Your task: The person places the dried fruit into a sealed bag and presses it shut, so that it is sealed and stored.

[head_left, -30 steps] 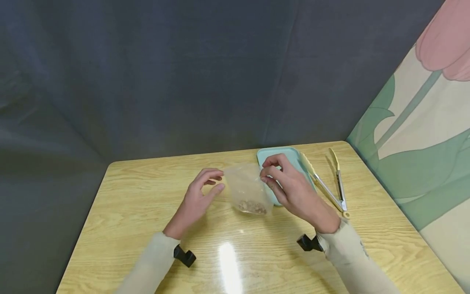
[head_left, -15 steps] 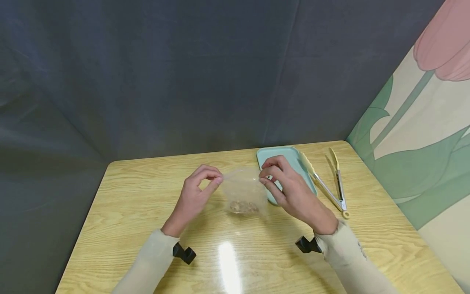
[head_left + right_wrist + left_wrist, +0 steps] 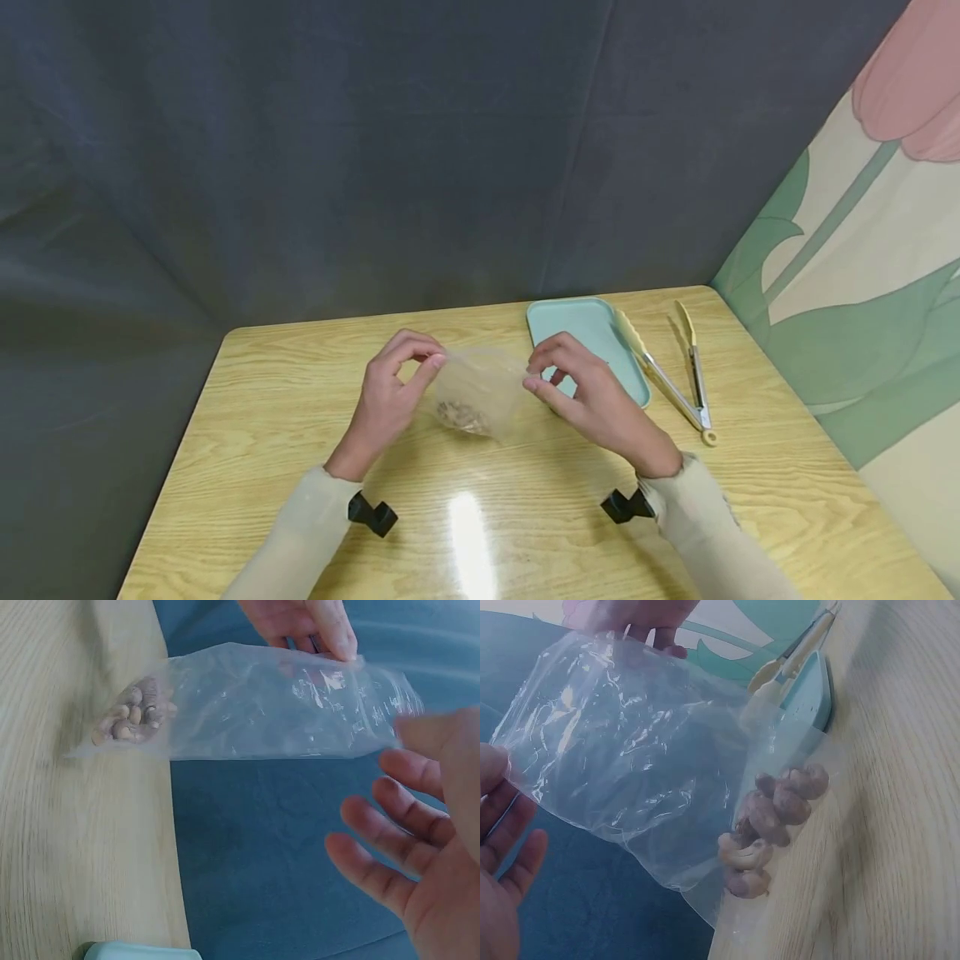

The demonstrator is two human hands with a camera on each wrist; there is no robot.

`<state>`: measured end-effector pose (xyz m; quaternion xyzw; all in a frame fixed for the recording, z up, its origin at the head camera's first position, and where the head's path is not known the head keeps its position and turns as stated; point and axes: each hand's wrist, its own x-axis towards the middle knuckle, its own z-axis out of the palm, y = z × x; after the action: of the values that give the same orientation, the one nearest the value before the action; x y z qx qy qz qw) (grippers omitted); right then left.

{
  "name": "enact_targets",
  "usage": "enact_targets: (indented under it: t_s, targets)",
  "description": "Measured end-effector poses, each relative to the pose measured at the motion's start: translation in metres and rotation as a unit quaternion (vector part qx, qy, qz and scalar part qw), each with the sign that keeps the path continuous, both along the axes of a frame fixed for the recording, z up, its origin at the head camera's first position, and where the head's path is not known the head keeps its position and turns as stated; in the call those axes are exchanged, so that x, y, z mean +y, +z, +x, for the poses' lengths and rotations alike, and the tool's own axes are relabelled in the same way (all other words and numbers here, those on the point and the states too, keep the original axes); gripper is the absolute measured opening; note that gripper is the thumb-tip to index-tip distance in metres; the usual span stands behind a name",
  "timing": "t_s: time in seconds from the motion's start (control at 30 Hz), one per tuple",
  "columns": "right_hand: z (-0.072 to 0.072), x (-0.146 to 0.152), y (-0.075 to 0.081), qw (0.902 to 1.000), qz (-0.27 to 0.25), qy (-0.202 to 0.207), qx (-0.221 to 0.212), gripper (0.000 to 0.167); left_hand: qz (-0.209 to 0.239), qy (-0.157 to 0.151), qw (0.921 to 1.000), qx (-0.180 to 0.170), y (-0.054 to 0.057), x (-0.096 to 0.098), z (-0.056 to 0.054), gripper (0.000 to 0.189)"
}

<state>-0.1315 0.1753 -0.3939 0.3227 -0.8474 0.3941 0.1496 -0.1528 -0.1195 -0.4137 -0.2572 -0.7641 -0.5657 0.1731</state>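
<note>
A clear plastic bag [image 3: 486,385] hangs between the two hands over the table. Brown, curved nuts that look like cashews [image 3: 769,814] lie gathered in its bottom. My left hand [image 3: 393,387] pinches the bag's upper left corner between thumb and fingers. At the upper right corner, my right hand [image 3: 592,400] pinches the edge with thumb and index finger, its other fingers spread apart in the right wrist view. The bag's lower end slants to the left in the head view, and its upper part looks flat and wrinkled in the left wrist view.
Behind my right hand a light blue tray [image 3: 581,312] lies near the table's back edge. Tongs with yellow tips [image 3: 660,379] rest spread beside it on the right. A dark curtain [image 3: 375,167] stands behind the wooden table [image 3: 300,400], and a flower-patterned cloth hangs to the right.
My left hand, apart from the bag a second ago, has taken hold of its left corner. Both hands and the bag have shifted left, and more of the tray shows.
</note>
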Motion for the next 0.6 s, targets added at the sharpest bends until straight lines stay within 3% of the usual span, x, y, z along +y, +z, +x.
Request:
enact_targets:
  t_s: [0.23, 0.6]
  targets:
    - [-0.0007, -0.0023, 0.001, 0.9991, -0.004, 0.0, 0.042, 0.013, -0.001, 0.007, 0.9999, -0.007, 0.0023, -0.0008, 0.0009, 0.009]
    - [0.0025, 0.005, 0.0078, 0.9992, 0.018, 0.007, 0.035, 0.011, -0.002, -0.006, 0.9999, -0.015, 0.0016, -0.0045, 0.001, 0.009]
